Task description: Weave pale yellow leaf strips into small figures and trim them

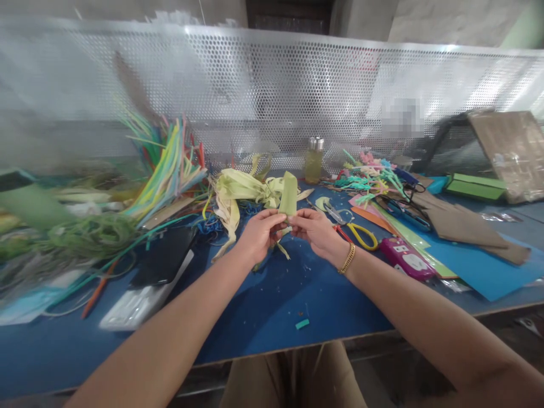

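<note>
Blue-topped, the table (340, 317) is backed by a perforated metal screen (225, 73), beyond which a grey wall (463, 25) and a dark opening (289, 14) are seen. Over the table's middle, a pale green husk strip (289, 192) is pinched upright between the closed fingertips of the left hand (264, 229) and right hand (315, 231). Loose husks (238, 186) are heaped behind; blue paper (480, 266) and cardboard (459, 224) are spread to the right.

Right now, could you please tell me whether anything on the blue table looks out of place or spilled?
Only a small teal rectangular scrap stands out: it lies alone near the front edge of the blue table, apart from the flat pale-green strip being held. No spill shows.
</note>
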`<state>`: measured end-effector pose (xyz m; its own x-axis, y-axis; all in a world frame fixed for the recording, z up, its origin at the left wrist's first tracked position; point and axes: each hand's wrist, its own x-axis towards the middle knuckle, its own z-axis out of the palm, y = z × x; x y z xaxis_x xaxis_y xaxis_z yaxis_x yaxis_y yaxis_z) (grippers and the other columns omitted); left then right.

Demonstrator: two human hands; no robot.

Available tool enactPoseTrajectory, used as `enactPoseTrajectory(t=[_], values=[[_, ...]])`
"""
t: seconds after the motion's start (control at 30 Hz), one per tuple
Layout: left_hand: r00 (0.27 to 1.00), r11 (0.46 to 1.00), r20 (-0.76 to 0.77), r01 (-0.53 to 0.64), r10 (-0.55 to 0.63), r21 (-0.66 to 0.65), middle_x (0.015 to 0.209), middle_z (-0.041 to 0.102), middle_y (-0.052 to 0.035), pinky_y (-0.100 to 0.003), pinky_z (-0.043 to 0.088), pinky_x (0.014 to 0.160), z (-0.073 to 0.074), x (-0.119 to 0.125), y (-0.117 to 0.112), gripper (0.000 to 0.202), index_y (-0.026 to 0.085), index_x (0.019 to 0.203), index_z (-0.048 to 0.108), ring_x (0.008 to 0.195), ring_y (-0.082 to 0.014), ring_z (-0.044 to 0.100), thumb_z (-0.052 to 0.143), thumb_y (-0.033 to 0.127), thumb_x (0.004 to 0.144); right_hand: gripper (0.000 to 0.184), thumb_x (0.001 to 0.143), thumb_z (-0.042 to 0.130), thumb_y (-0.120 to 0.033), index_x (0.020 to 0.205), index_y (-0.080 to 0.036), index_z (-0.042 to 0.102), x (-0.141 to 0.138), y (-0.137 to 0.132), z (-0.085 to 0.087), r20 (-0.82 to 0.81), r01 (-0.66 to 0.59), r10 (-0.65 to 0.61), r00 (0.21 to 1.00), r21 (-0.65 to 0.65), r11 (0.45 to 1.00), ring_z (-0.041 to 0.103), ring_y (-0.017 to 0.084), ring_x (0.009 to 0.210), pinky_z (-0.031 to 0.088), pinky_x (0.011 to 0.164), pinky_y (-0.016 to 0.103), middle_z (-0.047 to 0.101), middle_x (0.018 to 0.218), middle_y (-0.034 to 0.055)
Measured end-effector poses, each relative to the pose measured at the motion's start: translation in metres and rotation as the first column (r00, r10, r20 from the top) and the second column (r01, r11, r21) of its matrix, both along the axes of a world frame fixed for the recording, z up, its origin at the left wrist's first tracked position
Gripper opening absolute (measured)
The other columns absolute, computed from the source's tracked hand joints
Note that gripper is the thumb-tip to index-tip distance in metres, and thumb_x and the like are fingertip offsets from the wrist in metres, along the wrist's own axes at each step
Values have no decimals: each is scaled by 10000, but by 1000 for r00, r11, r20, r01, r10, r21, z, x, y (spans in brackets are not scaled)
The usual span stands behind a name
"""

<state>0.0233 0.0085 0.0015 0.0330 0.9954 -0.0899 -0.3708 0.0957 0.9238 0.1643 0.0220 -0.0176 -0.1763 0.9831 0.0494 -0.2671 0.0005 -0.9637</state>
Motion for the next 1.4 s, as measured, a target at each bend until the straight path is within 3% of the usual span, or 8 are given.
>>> enactPoseTrajectory(t=[0.13, 0.3, 0.4, 0.63, 0.87, 1.07, 1.27, 1.4], values=[[999, 999, 31, -38, 39, -35, 616, 622, 5, -156, 445, 510, 2, -3, 4, 124, 134, 692, 606, 555, -71, 581, 695, 69, 635, 315, 681, 777, -365, 890, -214, 596, 3, -2, 2, 168, 44, -102, 980, 319, 947, 572, 125, 666, 493, 681, 299, 615, 768, -4], [991, 997, 129, -18, 28, -72, 580, 597, 14, -155, 482, 541, 2, -7, 8, 125, 133, 654, 578, 527, -64, 571, 646, 29, 660, 210, 757, 728, -232, 957, -280, 688, 10, -1, 8, 403, -74, -408, 819, 779, 622, 572, 224, 1001, 448, 925, 406, 616, 1042, 53], [990, 997, 140, 7, 5, -82, 568, 592, 15, -157, 485, 534, 3, -7, 6, 133, 136, 652, 566, 510, -64, 568, 640, 28, 678, 99, 805, 683, -238, 886, -287, 712, 12, 2, 9, 428, -89, -478, 767, 808, 582, 564, 243, 1021, 426, 944, 435, 625, 1006, 57], [985, 997, 170, 13, -1, -71, 630, 636, 15, -153, 481, 531, 3, -2, 2, 135, 145, 704, 584, 574, -79, 623, 679, 54, 673, 31, 809, 653, -236, 797, -234, 681, 7, 1, 5, 350, 27, -471, 809, 779, 626, 585, 202, 909, 470, 822, 350, 642, 904, 52], [998, 998, 58, -6, 2, 69, 718, 655, -8, -169, 485, 559, -4, 0, 2, 224, 147, 729, 643, 712, -117, 647, 821, 182, 598, 125, 756, 665, -301, 746, -177, 649, 2, 7, -5, 237, 175, -331, 913, 507, 844, 576, 143, 686, 470, 681, 294, 637, 742, 24], [997, 989, -73, -17, 28, 150, 734, 667, -25, -190, 484, 593, -8, -1, 3, 245, 147, 736, 671, 704, -120, 631, 840, 226, 577, 201, 658, 741, -271, 757, -186, 588, -2, 5, -3, 61, 221, -259, 964, 359, 907, 560, 115, 659, 453, 664, 270, 610, 705, -18], [989, 987, -144, -3, 27, 163, 699, 654, -26, -213, 491, 606, -2, -5, 2, 274, 135, 743, 680, 638, -105, 596, 852, 260, 570, 259, 629, 786, -335, 713, -178, 598, 2, 3, 3, 5, -9, 9, 1000, 171, 985, 497, 81, 587, 421, 618, 252, 565, 632, -42], [999, 991, -33, 41, -38, 123, 815, 663, -8, -223, 509, 645, -2, -3, 1, 384, 169, 847, 677, 712, -110, 621, 879, 217, 524, 296, 596, 814, -338, 706, -179, 589, 5, 2, 7, -74, 8, -6, 997, 23, 1000, 503, 78, 564, 424, 619, 257, 575, 627, -48]])
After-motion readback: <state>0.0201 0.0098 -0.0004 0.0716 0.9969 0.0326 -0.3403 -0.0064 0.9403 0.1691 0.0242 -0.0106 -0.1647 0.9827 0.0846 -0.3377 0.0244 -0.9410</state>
